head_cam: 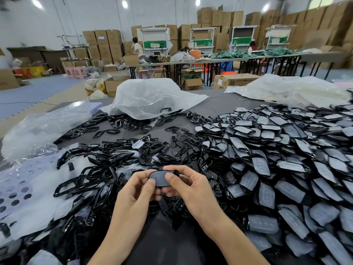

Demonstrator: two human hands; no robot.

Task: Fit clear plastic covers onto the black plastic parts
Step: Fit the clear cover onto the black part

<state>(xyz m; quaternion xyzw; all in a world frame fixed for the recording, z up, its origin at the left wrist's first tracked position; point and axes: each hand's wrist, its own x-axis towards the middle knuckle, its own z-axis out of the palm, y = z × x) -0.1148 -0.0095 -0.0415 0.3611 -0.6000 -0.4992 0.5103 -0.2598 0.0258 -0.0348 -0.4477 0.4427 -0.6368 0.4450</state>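
black part [160,178] (clear cover on), pinched between both hands [168,190]

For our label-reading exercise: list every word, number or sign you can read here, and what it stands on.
None can be read.
Blue label on a stacked cardboard box: too blurred.
Printing on the floor carton: too small.
Covered black part held by left hand and right hand: no writing visible.

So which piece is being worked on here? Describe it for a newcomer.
Look at the grey table heaped with black parts. Near its front centre, the left hand and right hand pinch one covered part. Unlike the piled ones, it alone is held.
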